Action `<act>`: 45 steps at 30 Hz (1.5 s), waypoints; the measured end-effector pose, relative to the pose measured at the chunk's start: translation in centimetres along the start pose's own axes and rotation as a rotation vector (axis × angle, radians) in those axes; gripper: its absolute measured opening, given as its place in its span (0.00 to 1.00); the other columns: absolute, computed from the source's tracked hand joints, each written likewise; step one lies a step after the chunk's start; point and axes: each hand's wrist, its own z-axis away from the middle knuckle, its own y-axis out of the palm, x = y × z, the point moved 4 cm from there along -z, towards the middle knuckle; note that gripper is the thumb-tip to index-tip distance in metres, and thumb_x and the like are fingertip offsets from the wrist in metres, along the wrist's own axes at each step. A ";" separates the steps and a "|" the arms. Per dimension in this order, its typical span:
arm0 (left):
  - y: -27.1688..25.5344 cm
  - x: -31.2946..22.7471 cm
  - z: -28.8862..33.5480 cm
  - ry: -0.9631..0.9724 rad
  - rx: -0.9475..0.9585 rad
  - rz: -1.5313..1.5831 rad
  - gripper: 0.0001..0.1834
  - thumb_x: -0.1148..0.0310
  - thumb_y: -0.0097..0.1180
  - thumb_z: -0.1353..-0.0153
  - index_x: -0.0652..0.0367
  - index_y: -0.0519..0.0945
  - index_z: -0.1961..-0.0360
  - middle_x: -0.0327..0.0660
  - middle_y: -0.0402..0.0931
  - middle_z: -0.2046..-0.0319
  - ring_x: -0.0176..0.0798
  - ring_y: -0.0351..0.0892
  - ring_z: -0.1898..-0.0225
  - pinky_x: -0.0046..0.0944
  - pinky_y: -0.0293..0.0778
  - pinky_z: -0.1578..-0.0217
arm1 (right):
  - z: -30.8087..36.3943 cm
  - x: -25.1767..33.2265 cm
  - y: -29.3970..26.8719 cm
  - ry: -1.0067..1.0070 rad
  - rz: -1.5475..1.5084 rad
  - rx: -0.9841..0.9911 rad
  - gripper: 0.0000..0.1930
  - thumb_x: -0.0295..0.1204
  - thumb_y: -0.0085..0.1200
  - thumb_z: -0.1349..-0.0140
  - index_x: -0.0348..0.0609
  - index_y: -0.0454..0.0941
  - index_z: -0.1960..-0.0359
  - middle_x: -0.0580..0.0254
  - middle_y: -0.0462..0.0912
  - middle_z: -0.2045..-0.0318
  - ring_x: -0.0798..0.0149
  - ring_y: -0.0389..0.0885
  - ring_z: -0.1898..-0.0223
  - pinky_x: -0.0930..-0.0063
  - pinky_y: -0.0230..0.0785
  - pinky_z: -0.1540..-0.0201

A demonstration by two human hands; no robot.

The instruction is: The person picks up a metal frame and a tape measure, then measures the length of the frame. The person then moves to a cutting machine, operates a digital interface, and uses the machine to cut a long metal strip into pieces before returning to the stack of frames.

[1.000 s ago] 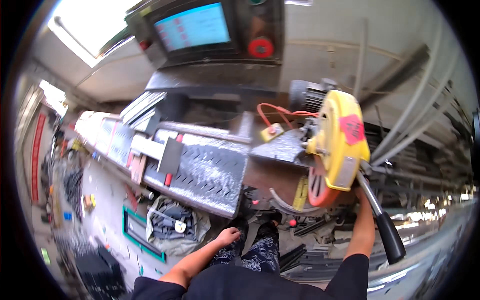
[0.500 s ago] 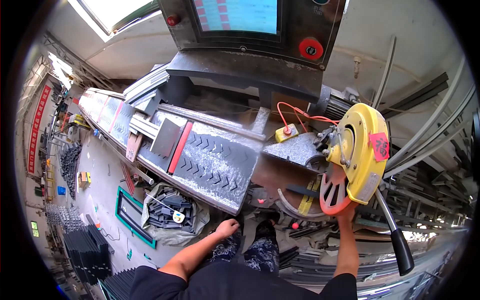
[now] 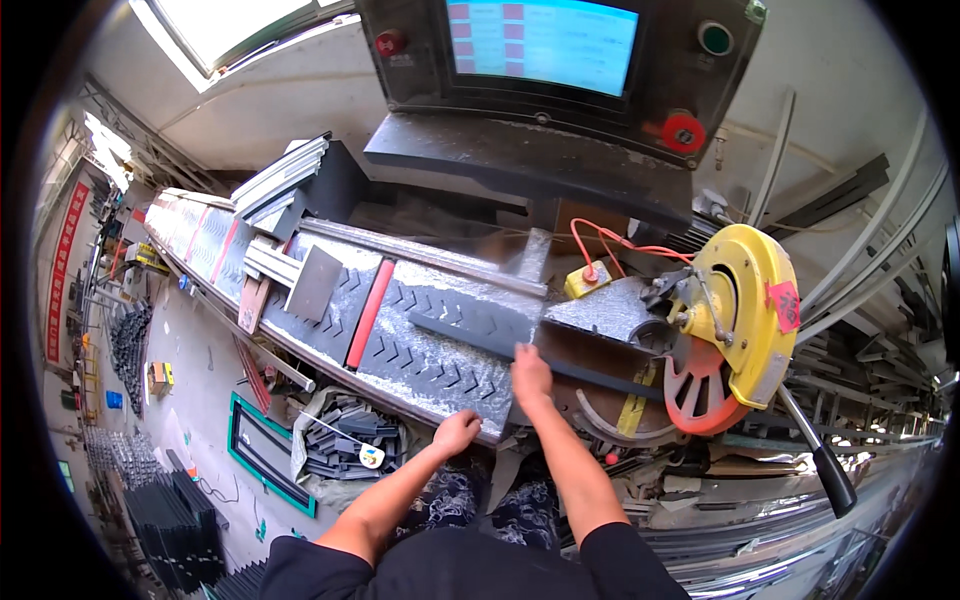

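Observation:
My right hand (image 3: 532, 374) is closed around a long dark grey profile bar (image 3: 465, 338), near its middle. One end of the bar lies over the chevron-marked metal bed (image 3: 430, 378); the other reaches right, towards the orange-red guard (image 3: 700, 392) under the yellow saw head (image 3: 745, 310). At the bed's front edge, my left hand (image 3: 457, 431) is loosely curled, with nothing visible in it and apart from the bar. Below the saw runs a curved metal scale (image 3: 620, 432), beside a yellow strip (image 3: 634, 408).
A black control panel (image 3: 540, 100) with a lit screen hangs behind the bed. The saw's black-gripped lever (image 3: 832, 480) juts out at right. A bag of dark offcuts (image 3: 350, 437) and a green frame (image 3: 270, 455) lie on the floor at left. Long profiles (image 3: 720, 490) are stacked at right.
My right hand has come left from beside the saw guard to the bed's right end, now with the profile bar in it. My left hand stays near the bed's front edge; the view has shifted.

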 end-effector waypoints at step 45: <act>-17.3 3.2 -20.5 0.348 -0.335 -0.831 0.05 0.67 0.56 0.49 0.54 0.80 0.72 0.44 0.78 0.69 0.48 0.79 0.60 0.48 0.74 0.58 | 7.4 -14.1 -0.4 0.795 -1.218 -0.048 0.13 0.32 0.50 0.31 0.34 0.72 0.53 0.53 0.83 0.68 0.65 0.82 0.72 0.76 0.77 0.73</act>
